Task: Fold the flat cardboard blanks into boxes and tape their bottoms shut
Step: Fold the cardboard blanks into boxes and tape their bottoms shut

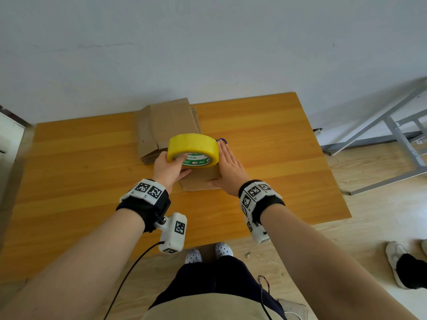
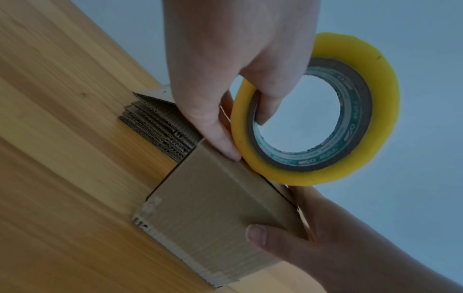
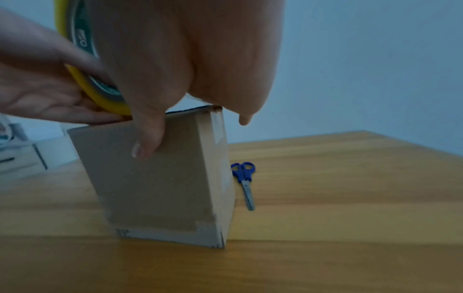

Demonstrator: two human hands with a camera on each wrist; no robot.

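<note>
Taping step: left hand [image 1: 166, 167] grips the yellow tape roll [image 1: 193, 150] over the upended box [image 3: 160, 178] mid-table; right hand [image 1: 230, 168], fingers straight, steadies the box. Flat blanks [image 1: 166, 125] stacked just beyond. Next likely needs tape pulled across the flaps, then scissors [image 3: 244, 183].

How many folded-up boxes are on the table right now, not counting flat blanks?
1. The box stands on the table between both hands, under the tape roll. Behind it lies only the stack of flat blanks, which could hide something.
</note>
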